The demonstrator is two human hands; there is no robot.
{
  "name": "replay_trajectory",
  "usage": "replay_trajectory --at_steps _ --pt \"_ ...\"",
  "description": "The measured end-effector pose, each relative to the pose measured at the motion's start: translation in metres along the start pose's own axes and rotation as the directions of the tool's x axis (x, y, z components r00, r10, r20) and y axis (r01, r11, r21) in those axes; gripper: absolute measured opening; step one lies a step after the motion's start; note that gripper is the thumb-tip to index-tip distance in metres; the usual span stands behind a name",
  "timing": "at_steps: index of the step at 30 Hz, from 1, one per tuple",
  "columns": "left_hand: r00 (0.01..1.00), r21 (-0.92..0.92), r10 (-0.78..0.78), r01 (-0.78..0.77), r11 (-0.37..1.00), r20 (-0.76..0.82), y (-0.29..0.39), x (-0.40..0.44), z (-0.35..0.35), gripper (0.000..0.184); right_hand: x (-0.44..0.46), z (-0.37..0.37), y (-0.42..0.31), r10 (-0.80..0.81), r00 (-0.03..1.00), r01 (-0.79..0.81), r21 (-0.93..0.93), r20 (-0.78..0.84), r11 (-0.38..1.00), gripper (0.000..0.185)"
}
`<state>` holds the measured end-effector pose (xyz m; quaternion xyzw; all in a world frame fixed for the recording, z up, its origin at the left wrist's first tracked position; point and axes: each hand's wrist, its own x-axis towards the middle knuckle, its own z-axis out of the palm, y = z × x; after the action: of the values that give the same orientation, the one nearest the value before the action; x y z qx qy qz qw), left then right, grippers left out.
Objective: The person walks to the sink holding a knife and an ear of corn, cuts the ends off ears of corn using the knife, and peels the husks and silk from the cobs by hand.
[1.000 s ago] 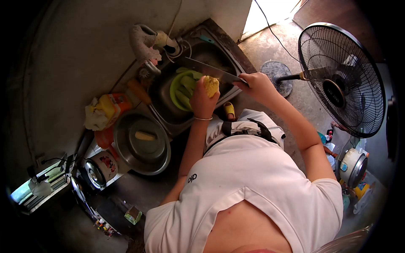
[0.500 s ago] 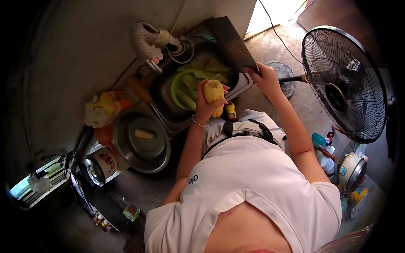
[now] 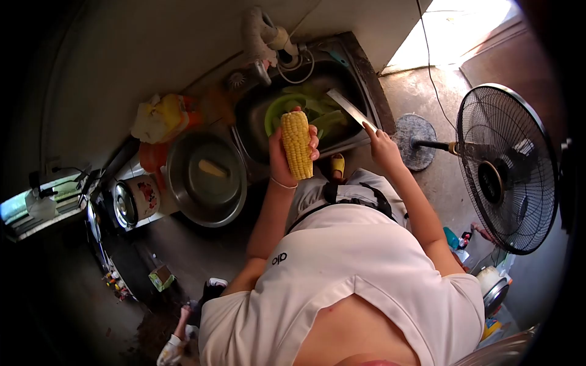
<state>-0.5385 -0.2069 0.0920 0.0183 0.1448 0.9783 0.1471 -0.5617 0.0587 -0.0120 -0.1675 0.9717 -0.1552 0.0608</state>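
My left hand [image 3: 282,154] is wrapped around a peeled ear of corn [image 3: 297,145], its yellow kernels facing up. The corn is held upright at the near edge of the sink [image 3: 249,146]. In my right hand [image 3: 384,148] is a cleaver [image 3: 352,110], seen nearly edge-on, its blade pointing into the sink. Below it, a light green bowl [image 3: 274,110] and several green husks [image 3: 330,124] lie in the sink. A metal basin [image 3: 237,204] left of the sink holds a pale yellow piece [image 3: 212,168], perhaps corn.
The faucet [image 3: 264,70] rises behind the sink. A standing fan [image 3: 506,168] is at the right, its base [image 3: 416,137] on the floor. A rice cooker [image 3: 125,201] and a yellow-orange bag [image 3: 165,116] stand at left. Another person's arm [image 3: 183,320] shows at lower left.
The cleaver has turned from showing its broad face to nearly edge-on and come lower over the sink. The corn has tipped to show its full length. The view has shifted; another person appears at lower left.
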Motion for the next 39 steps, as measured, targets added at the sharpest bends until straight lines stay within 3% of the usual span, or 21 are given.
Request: replay_trajectory --at_steps 2,6,8,9,11,12,16,18,21,22,23,25,27,28,29,31,32,34,35,37,39 --pt "0.994 -0.126 -0.006 -0.008 0.992 -0.110 0.008 -0.009 -0.011 0.047 0.003 0.029 0.002 -0.013 1.000 0.015 -0.108 0.023 0.994 0.065" --pt "0.976 -0.109 0.048 -0.072 0.991 -0.210 0.019 -0.030 -0.022 0.047 0.015 0.065 -0.005 0.020 0.990 0.010 -0.209 0.138 0.978 0.060" --pt "0.902 -0.107 0.049 -0.105 0.989 -0.429 0.021 -0.035 -0.014 0.045 0.025 0.078 -0.009 0.029 0.989 0.012 -0.280 0.142 0.960 0.057" --pt "0.896 -0.107 0.068 -0.127 0.986 -0.439 0.022 -0.040 -0.017 0.045 0.031 0.083 -0.011 0.008 0.988 0.036 -0.279 0.153 0.960 0.057" --pt "0.935 -0.165 0.050 -0.114 0.980 -0.350 0.027 -0.045 -0.016 0.045 0.045 0.089 -0.019 0.118 0.953 -0.035 -0.287 0.277 0.957 0.057" --pt "0.888 -0.123 0.065 -0.135 0.983 -0.455 0.028 -0.046 -0.011 0.042 0.051 0.091 -0.020 0.077 0.950 0.013 -0.285 0.302 0.959 0.062" --pt "0.872 -0.132 0.068 -0.150 0.980 -0.486 0.045 -0.055 -0.002 0.040 0.068 0.096 -0.037 0.100 0.897 0.045 -0.315 0.431 0.948 0.067" --pt "0.864 -0.092 0.145 -0.214 0.972 -0.483 0.055 -0.059 -0.008 0.039 0.074 0.094 -0.046 0.104 0.872 0.090 -0.365 0.478 0.927 0.069" --pt "0.878 -0.041 0.237 -0.279 0.960 -0.415 0.075 -0.069 -0.022 0.041 0.078 0.093 -0.053 0.099 0.868 0.103 -0.371 0.487 0.923 0.056" --pt "0.845 0.019 0.263 -0.287 0.958 -0.465 0.081 -0.073 -0.025 0.036 0.080 0.091 -0.053 0.096 0.870 0.107 -0.376 0.483 0.921 0.056" --pt "0.845 0.017 0.269 -0.295 0.955 -0.462 0.088 -0.075 -0.020 0.036 0.081 0.085 -0.057 0.059 0.921 0.099 -0.378 0.385 0.920 0.043" --pt "0.695 0.240 0.405 -0.326 0.914 -0.594 0.103 -0.077 -0.007 0.029 0.085 0.059 -0.079 0.018 0.961 0.093 -0.382 0.277 0.919 0.034" --pt "0.704 0.288 0.472 -0.374 0.881 -0.531 0.119 -0.082 0.006 0.030 0.088 -0.001 -0.129 -0.049 0.946 -0.010 0.179 0.320 0.984 0.026" --pt "0.683 0.355 0.525 -0.389 0.850 -0.508 0.126 -0.085 0.011 0.031 0.081 -0.026 -0.157 -0.123 0.943 -0.059 0.521 0.308 0.852 0.032" --pt "0.660 0.421 0.578 -0.405 0.812 -0.479 0.132 -0.087 0.014 0.035 0.074 -0.048 -0.184 -0.120 0.947 -0.054 0.517 0.298 0.855 0.032" --pt "0.669 0.444 0.589 -0.405 0.800 -0.453 0.145 -0.092 0.018 0.039 0.058 -0.085 -0.238 -0.190 0.963 -0.031 0.776 0.192 0.630 0.034" --pt "0.672 0.470 0.599 -0.398 0.788 -0.435 0.150 -0.096 0.018 0.045 0.050 -0.101 -0.260 -0.188 0.965 -0.025 0.775 0.184 0.632 0.034" --pt "0.655 0.538 0.638 -0.393 0.746 -0.405 0.156 -0.101 0.009 0.044 0.036 -0.120 -0.298 -0.372 0.906 0.423 0.482 -0.203 0.767 0.037" --pt "0.634 0.604 0.675 -0.384 0.698 -0.377 0.158 -0.104 0.004 0.044 0.033 -0.122 -0.315 -0.365 0.908 0.419 0.477 -0.206 0.772 0.037" --pt "0.648 0.668 0.686 -0.351 0.656 -0.332 0.161 -0.111 0.006 0.044 0.030 -0.120 -0.341 -0.527 0.829 0.551 0.113 -0.186 0.827 0.040" --pt "0.663 0.728 0.692 -0.319 0.607 -0.286 0.163 -0.116 0.002 0.045 0.030 -0.108 -0.354 -0.544 0.829 0.556 0.081 -0.130 0.827 0.039"
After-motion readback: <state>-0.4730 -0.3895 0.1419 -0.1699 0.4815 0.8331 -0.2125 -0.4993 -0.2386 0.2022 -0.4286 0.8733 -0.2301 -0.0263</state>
